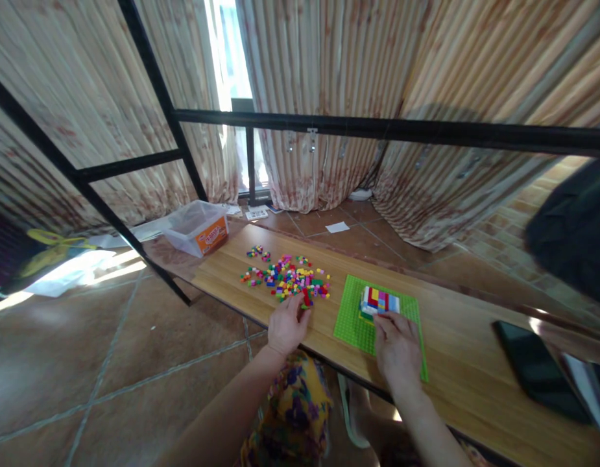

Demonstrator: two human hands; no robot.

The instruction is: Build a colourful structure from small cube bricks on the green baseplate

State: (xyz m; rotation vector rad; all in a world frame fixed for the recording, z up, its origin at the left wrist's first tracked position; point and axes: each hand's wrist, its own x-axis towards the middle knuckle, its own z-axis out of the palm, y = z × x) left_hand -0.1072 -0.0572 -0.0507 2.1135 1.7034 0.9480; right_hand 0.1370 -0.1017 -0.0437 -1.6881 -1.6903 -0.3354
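Loose toy building bricks (292, 275) of many colours lie heaped on the wooden bench. At the heap's near edge is my left hand (285, 324), its thumb and index finger closed round a small red brick (307, 298). To the right, a green studded baseplate (348, 318) carries a low block of stacked bricks (380, 299), with white, red, yellow and blue showing on top. My right hand (399, 347) reaches over the plate, fingertips pinched together against the near side of that block. Whatever is between those fingertips is hidden.
A clear plastic box (195, 227) with an orange label stands at the bench's far left end. A dark phone-like slab (538, 370) lies on the bench (455, 337) at right. Black metal bars (329, 123) cross in front of the curtains (324, 58).
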